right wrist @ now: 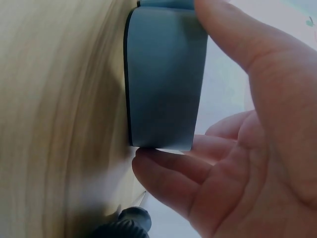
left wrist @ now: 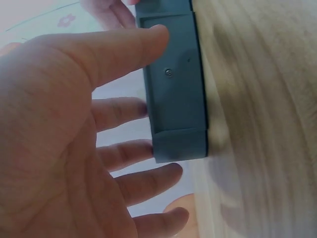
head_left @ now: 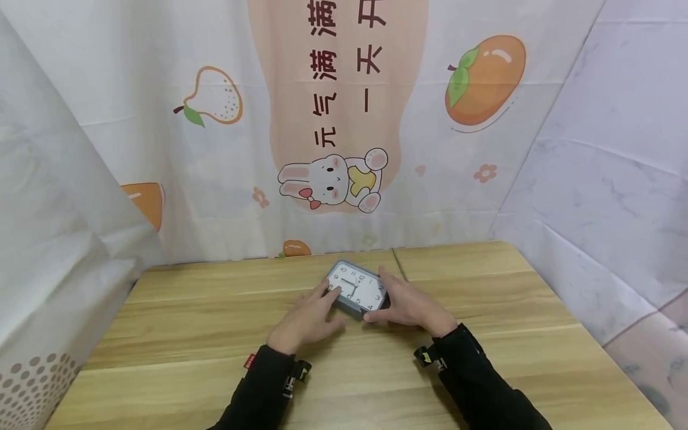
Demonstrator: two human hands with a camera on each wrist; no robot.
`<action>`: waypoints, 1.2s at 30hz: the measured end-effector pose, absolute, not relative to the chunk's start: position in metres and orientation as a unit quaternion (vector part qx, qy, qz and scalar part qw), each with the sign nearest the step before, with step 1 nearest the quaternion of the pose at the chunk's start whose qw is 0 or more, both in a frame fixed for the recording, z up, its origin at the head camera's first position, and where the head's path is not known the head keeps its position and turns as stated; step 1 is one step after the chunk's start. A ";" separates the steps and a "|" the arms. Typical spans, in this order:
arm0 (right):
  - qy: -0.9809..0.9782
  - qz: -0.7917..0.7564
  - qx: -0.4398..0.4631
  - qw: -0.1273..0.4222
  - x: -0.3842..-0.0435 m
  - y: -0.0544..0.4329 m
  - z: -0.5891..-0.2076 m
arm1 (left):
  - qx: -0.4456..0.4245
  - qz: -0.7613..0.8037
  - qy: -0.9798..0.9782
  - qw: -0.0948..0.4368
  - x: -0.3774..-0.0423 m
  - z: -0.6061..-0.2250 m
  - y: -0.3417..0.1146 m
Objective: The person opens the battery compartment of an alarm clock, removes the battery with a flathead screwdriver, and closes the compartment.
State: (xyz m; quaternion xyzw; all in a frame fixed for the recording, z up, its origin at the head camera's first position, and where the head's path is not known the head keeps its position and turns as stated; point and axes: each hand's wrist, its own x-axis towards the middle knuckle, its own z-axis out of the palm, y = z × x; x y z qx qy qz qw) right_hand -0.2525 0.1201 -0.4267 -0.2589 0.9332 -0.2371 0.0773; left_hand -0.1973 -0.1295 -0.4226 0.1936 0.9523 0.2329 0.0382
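Note:
A grey-framed clock (head_left: 356, 285) with a white dial lies face up on the wooden table, turned at an angle. My right hand (head_left: 411, 301) grips its right end, thumb at the near edge and fingers round the far side. In the right wrist view those fingertips (right wrist: 143, 161) bend against the smooth grey end of the clock (right wrist: 163, 79). My left hand (head_left: 309, 319) is at the left end, its fingertips touching the rim and dial. Its thumb (left wrist: 129, 49) stretches out in front of the recessed near side of the clock (left wrist: 176, 79), which has a small screw.
The wooden table (head_left: 188, 334) has a thin dark seam (head_left: 399, 263) behind the clock. A printed curtain (head_left: 215, 179) hangs along the back edge, with pale sheets at both sides. A dark ribbed object (right wrist: 131, 223) shows low in the right wrist view.

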 end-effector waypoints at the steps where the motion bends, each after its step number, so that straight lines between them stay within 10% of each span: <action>1: 0.933 -0.236 -0.259 0.078 -0.252 0.120 -0.427 | 0.192 0.233 0.953 0.038 -0.197 -0.422 -0.130; 36: 0.937 -0.222 -0.239 0.127 -0.250 0.121 -0.426 | 0.148 0.227 0.962 0.038 -0.197 -0.426 -0.127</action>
